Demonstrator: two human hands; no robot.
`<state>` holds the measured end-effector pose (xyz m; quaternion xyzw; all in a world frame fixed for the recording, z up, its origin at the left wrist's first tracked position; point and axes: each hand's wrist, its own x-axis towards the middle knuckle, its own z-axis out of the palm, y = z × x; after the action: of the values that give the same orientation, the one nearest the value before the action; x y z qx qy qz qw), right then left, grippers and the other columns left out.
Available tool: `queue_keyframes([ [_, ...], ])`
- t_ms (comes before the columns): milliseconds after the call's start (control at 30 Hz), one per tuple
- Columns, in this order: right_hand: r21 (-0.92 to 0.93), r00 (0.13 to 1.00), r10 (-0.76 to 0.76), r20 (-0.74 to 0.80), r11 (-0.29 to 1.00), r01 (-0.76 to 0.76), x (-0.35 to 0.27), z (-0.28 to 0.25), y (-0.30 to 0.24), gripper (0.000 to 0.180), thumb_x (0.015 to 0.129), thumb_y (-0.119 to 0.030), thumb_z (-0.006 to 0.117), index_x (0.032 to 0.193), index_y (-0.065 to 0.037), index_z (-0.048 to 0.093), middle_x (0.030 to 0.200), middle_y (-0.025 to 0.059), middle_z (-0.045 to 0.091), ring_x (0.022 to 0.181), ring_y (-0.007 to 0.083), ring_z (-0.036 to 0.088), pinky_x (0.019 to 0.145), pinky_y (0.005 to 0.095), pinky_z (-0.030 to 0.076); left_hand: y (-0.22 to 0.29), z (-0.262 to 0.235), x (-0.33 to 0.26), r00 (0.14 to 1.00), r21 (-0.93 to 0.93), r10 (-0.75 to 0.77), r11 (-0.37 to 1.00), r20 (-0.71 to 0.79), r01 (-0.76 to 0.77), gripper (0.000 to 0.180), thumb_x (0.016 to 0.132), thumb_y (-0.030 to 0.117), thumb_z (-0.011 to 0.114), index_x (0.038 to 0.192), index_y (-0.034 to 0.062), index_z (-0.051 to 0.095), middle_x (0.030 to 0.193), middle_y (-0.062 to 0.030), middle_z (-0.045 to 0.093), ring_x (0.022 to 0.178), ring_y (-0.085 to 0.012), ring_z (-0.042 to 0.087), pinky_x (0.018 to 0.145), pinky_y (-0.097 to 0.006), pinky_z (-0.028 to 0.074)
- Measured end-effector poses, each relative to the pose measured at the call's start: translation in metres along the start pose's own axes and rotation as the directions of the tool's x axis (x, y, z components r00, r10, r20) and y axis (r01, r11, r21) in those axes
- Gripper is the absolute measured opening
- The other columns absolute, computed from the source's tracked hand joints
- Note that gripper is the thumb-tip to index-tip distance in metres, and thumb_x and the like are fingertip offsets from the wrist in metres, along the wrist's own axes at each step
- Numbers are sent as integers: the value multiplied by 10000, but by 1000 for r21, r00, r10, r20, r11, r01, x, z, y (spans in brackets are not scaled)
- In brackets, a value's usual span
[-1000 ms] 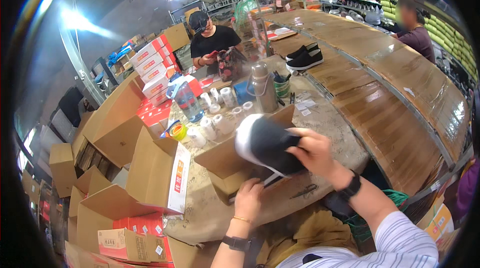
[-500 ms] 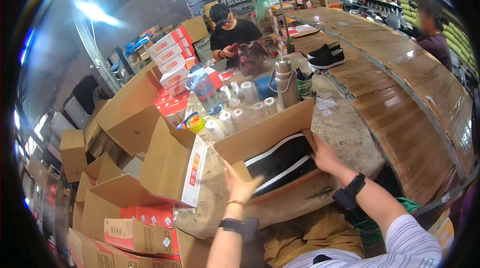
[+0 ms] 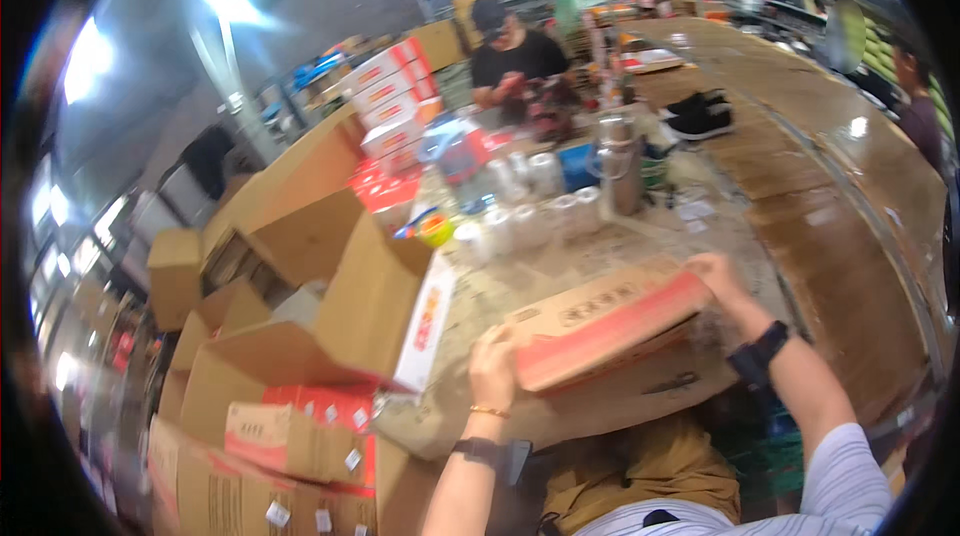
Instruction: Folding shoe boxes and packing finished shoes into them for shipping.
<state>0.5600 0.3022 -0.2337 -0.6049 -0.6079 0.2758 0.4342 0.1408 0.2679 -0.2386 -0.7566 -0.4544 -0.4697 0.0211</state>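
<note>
A brown cardboard shoebox with a red stripe along its lid lies on the worktable right in front of me, its lid down. My left hand grips the box's near left corner. Across from it, my right hand presses on the far right end of the lid. The black shoe is hidden inside the box.
Large open cartons and stacked boxes stand to my left. Rolls of tape and a metal flask sit behind the shoebox. A person in a black shirt works at the far end. A pair of black shoes lies on the long wooden bench at right.
The black shoe that my right hand held went into the open box. The lid has since come down, and both hands now hold it closed.
</note>
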Motion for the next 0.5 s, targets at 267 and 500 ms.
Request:
queue_keyframes([
  [267, -368, 657, -300, 692, 636, 678, -12, -5, -119, 873, 516, -401, 824, 1283, -145, 498, 1377, 212, 359, 1260, 371, 353, 1015, 410, 337, 46, -26, 64, 769, 155, 61, 967, 636, -204, 477, 699, 283, 652, 1169, 211, 605, 1333, -164, 444, 1259, -365, 365, 1007, -510, 319],
  [500, -420, 659, -206, 723, 627, 656, 8, 9, -106, 1057, 431, -457, 836, 1363, -204, 408, 1432, 249, 235, 1306, 439, 231, 1056, 521, 235, 77, -14, 83, 508, 396, -278, 908, 815, -139, 1064, 568, 595, 704, 1441, 265, 195, 1430, -305, 156, 1331, -437, 174, 998, -612, 249],
])
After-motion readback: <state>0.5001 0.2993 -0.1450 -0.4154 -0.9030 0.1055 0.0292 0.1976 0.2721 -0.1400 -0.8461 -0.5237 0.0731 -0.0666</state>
